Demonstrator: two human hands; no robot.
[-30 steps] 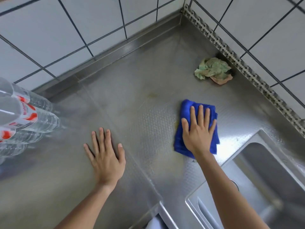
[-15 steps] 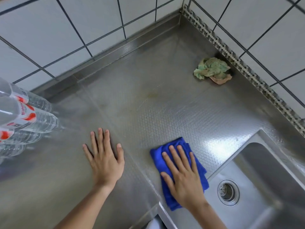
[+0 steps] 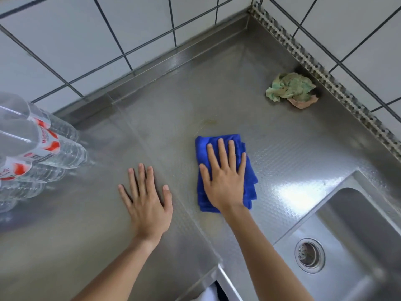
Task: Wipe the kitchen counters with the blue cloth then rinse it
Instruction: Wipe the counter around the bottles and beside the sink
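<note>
A folded blue cloth point(image 3: 249, 177) lies flat on the stainless steel counter point(image 3: 173, 118), near its middle. My right hand point(image 3: 224, 177) presses down on the cloth, palm flat and fingers spread, covering most of it. My left hand point(image 3: 146, 203) rests flat on the bare counter just to the left of the cloth, fingers apart, holding nothing. The steel sink point(image 3: 355, 231) with its round drain point(image 3: 309, 255) sits at the lower right, a short way from the cloth.
Several clear plastic water bottles point(image 3: 36, 153) with red and white labels stand at the left edge. A crumpled green and pink rag point(image 3: 290, 89) lies in the back right corner by the perforated metal strip point(image 3: 325, 77). White tiled walls enclose the counter's back and right.
My right hand slid the blue cloth from the right toward the front edge by the sink, then back up to the counter's middle. My left hand stayed planted.
</note>
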